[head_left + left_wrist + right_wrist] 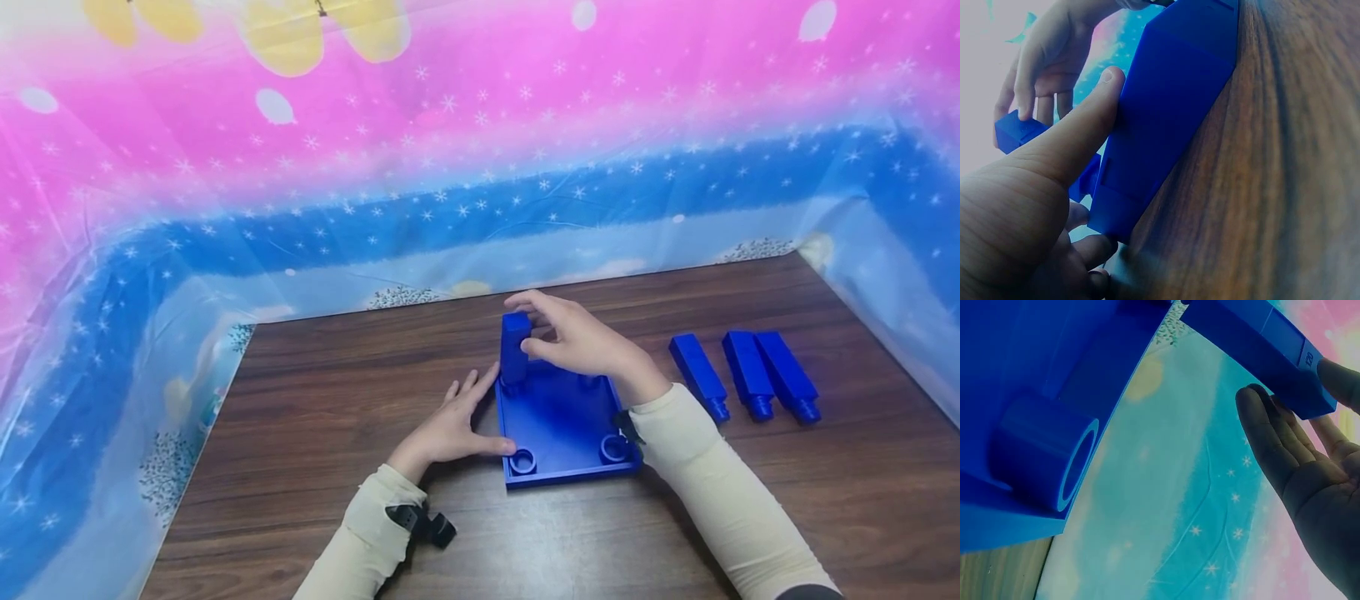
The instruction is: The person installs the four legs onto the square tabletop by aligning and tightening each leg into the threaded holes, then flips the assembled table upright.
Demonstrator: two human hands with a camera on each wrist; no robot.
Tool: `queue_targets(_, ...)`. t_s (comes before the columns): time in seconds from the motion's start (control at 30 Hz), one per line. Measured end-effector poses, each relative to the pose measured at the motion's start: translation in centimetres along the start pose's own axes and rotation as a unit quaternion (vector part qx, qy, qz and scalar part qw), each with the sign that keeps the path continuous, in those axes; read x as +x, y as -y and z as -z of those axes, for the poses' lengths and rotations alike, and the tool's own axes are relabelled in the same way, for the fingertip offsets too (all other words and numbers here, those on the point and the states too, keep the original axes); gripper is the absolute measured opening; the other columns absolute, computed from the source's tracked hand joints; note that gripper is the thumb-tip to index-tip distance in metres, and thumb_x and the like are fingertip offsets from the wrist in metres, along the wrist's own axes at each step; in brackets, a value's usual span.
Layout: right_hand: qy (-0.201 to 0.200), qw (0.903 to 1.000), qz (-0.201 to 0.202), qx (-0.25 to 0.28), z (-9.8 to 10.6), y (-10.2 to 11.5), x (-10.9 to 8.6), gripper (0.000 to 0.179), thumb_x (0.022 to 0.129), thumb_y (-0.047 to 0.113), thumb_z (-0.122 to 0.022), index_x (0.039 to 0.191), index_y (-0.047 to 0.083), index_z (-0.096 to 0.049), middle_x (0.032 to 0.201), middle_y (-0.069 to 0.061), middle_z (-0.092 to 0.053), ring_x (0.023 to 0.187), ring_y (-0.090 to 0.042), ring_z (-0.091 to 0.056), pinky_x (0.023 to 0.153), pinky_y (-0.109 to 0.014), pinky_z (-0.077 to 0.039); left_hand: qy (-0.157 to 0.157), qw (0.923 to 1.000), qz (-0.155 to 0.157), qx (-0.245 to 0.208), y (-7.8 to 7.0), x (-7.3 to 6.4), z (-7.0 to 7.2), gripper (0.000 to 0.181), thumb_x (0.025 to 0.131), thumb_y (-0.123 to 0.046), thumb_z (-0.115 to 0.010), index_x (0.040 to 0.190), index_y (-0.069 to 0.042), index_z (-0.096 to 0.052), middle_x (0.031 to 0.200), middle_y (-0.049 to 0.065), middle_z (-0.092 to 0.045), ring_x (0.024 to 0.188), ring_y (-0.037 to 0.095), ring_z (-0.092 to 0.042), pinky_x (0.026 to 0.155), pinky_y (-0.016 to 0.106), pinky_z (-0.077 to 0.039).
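Note:
A blue square tabletop (558,417) with a raised rim lies with its round corner sockets facing up. A blue square leg (514,350) stands upright at its far left corner. My right hand (581,337) holds this leg near its top, the thumb against one face and the fingers around it. In the right wrist view the leg (1260,350) shows the number 120 by its end. My left hand (450,425) rests along the tabletop's left edge, fingers straight and spread. Its thumb (1088,122) lies against the side wall in the left wrist view.
Three more blue legs (697,375) with threaded ends lie side by side on the brown wooden table (337,400), right of the right forearm. A near right socket (615,449) stands beside the right sleeve. Patterned cloth (450,167) hangs behind the table and along its sides.

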State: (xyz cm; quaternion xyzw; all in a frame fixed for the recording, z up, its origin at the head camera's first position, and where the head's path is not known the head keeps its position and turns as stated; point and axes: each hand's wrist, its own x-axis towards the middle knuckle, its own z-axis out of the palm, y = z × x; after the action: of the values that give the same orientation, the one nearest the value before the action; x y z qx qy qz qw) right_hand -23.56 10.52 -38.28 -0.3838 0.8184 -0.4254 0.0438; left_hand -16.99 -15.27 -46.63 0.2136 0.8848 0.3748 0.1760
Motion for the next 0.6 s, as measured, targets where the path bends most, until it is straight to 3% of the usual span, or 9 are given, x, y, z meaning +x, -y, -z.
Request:
queue_targets(0.3, -0.014, 0.9979, -0.012, 0.062, 0.67, -0.09, -0.19, 0.054, 0.101, -0.001, -0.064, 0.152, 0.006, -0.048, 0.143, -0.018, -0.062, 0.132, -0.035, -0.061, 0.104, -0.056, -0.053, -0.001, 1.0, -0.001, 0.001, 0.02, 0.01, -0.01, 0.121, 0.084, -0.048, -0.089, 0.172, -0.024, -0.01, 0.176, 0.01, -0.017, 0.162, 0.035, 0.0, 0.128, 0.057, 0.005)
queue_targets(0.6, -0.016, 0.9977, -0.005, 0.065, 0.61, -0.22, -0.23, 0.054, 0.102, 0.001, -0.067, 0.152, 0.006, -0.048, 0.142, -0.018, -0.063, 0.128, -0.034, -0.064, 0.102, -0.055, -0.055, -0.001, 1.0, 0.0, 0.0, -0.03, 0.0, -0.06, 0.121, 0.084, -0.049, -0.089, 0.172, -0.024, -0.01, 0.176, 0.008, -0.017, 0.162, 0.034, 0.0, 0.129, 0.057, 0.005)
